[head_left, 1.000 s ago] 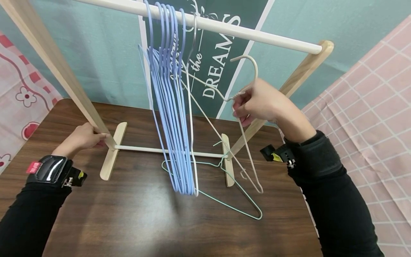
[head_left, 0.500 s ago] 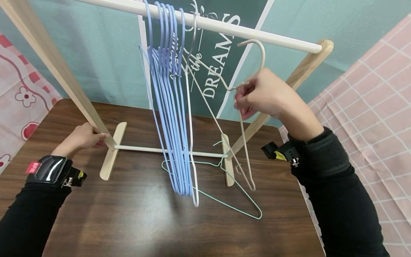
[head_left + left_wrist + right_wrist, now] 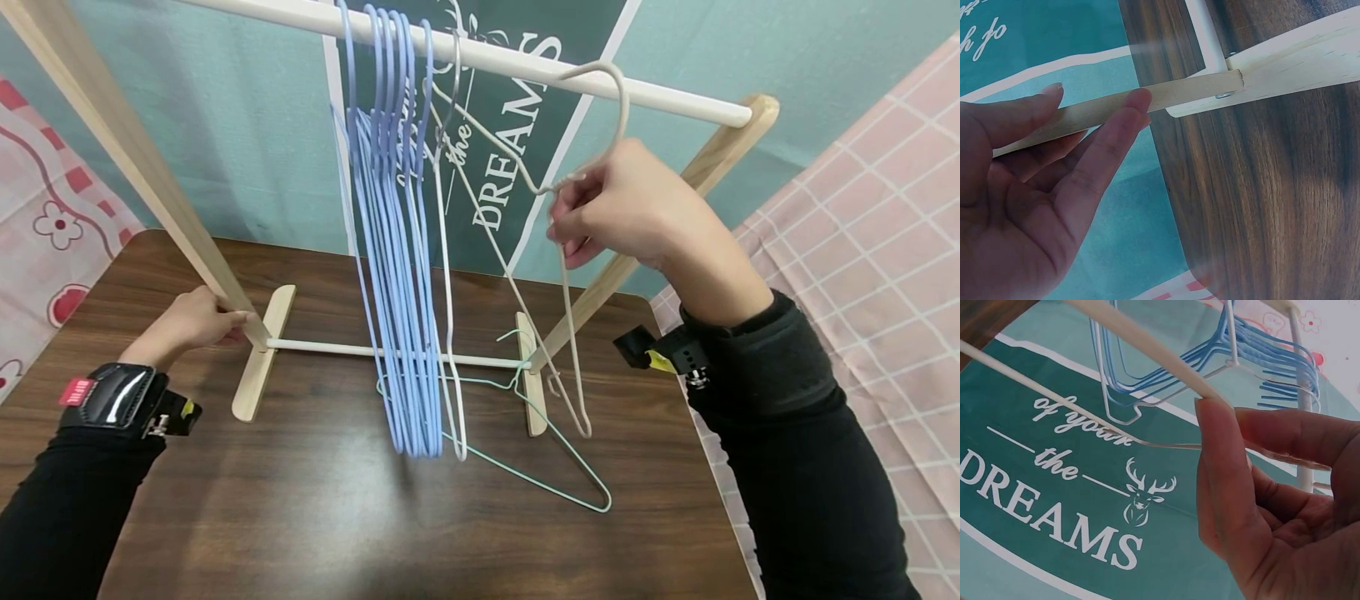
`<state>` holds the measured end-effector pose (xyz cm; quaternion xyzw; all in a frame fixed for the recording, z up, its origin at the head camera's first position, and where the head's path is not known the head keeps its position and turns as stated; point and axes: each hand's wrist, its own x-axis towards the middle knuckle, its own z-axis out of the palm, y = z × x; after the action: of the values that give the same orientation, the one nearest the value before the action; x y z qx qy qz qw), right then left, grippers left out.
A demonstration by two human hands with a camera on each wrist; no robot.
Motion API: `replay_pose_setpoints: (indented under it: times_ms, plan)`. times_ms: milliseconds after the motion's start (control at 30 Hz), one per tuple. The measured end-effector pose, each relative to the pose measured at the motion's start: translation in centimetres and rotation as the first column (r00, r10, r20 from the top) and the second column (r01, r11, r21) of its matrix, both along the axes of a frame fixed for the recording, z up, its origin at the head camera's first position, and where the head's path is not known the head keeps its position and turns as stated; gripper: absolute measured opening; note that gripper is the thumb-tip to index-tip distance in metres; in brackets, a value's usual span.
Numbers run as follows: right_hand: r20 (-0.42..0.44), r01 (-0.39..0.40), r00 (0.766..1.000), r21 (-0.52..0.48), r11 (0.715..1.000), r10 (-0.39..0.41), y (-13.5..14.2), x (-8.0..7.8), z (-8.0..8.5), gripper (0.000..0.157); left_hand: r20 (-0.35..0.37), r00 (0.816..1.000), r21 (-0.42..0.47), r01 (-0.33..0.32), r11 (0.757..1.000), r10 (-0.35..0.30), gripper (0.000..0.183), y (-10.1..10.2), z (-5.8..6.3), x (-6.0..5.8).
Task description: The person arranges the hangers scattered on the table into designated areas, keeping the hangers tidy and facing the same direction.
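Observation:
My left hand grips the left wooden post of a clothes rack close to its foot, thumb on one side and fingers on the other. My right hand pinches a beige clothes hanger just below its hook. That hook points left and overlaps the rack's white rail in the head view. In the right wrist view the thumb and fingers close on the beige shoulder. Several blue hangers hang bunched from the rail, with a white hanger on their right.
A mint green hanger lies on the brown table, partly behind the blue ones. A thin white bar joins the rack's feet. The right post stands behind my right wrist. Printed cloth hangs at the back.
My right hand has risen with the beige hanger and shifted slightly right, bringing its hook from below the rail up to it. The white hanger swings a little. My left hand stays put.

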<state>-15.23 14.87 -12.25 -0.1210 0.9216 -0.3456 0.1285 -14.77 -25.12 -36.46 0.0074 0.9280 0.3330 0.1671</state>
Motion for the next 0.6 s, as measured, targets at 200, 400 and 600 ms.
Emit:
replay_pose_setpoints:
  times_ms: [200, 400, 600]
  plan:
    - [-0.030, -0.004, 1.000, 0.001, 1.000, 0.004, -0.2, -0.3, 0.4, 0.010, 0.002, 1.000, 0.007, 0.001, 1.000, -0.001, 0.042, -0.1, 0.0, 0.0]
    - [-0.050, 0.013, 0.999, -0.002, 1.000, -0.013, -0.7, -0.6, 0.7, 0.009, 0.009, 1.000, 0.013, -0.003, 1.000, 0.003, 0.042, -0.1, 0.0, 0.0]
    - [-0.088, 0.036, 0.996, 0.061, 0.998, -0.031, -1.3, -0.6, 0.7, 0.008, 0.005, 1.000, 0.007, -0.007, 1.000, 0.007, 0.042, -0.1, -0.1, 0.0]
